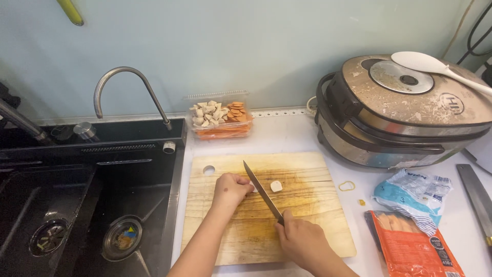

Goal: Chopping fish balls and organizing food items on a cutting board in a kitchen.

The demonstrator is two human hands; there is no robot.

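My right hand (302,241) grips the handle of a kitchen knife (260,190), whose blade slants up and left across the wooden cutting board (312,220). My left hand (230,189) is curled on the board just left of the blade, fingers pressed on a pale food piece that is mostly hidden. One small white cut piece (276,186) lies on the board right of the blade.
A clear container (220,120) of white and orange slices stands behind the board. A black sink (87,200) with a curved tap (128,87) is at left. A rice cooker (405,110) with a white spoon (435,66), a blue-white bag (412,192), an orange packet (415,246) and a rubber band (347,185) lie right.
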